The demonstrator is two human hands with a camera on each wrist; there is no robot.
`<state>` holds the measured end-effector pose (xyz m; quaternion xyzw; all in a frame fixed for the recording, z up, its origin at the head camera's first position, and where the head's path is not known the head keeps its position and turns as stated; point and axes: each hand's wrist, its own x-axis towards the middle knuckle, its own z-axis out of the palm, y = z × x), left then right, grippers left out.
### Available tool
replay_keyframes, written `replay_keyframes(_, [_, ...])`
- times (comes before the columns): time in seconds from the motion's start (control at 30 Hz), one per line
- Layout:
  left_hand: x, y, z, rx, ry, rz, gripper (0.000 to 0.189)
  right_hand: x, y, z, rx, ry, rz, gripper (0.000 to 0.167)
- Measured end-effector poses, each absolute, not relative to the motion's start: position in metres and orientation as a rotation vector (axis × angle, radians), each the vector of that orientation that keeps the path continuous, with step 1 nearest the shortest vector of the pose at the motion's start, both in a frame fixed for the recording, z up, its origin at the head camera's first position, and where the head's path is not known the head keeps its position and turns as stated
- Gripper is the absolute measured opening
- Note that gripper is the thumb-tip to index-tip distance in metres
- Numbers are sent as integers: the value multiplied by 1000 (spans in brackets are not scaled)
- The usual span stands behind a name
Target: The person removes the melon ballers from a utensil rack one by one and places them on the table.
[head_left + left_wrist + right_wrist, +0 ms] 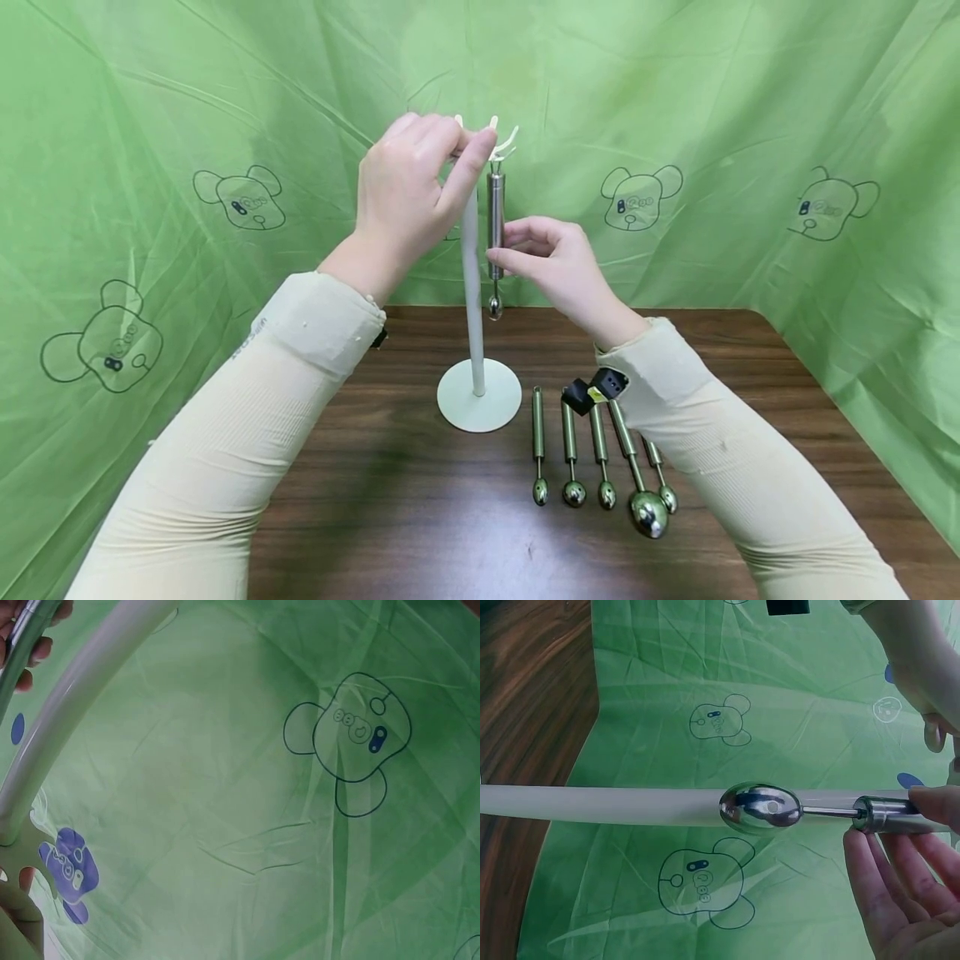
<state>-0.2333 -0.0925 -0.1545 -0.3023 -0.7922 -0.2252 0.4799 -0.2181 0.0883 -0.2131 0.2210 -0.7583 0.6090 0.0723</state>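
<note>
A white stand [472,292] with a round base and curved hooks [510,142] at its top rises from the table. My left hand [416,175] grips the stand at its top, partly covering the hooks. A steel melon baller [496,212] hangs upright just right of the pole, its wire loop up at a hook and its scoop down. My right hand [555,254] pinches its handle low down between thumb and fingers. In the right wrist view the shiny oval scoop [761,808] with a small hole overlaps the pole.
Several more steel scoops lie side by side on the dark wooden table [375,500], right of the base; a larger scoop [648,513] is among them. My right sleeve and wrist camera [596,392] cover some handles. Green cloth [555,67] with bear-head prints surrounds the table.
</note>
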Motion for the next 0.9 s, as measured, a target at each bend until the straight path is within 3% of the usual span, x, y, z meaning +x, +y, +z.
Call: replay_keyframes(0.9, [-236,-91,-156,-728,-1935,-553,39,-202,123,-204,559,-2137,1836,22])
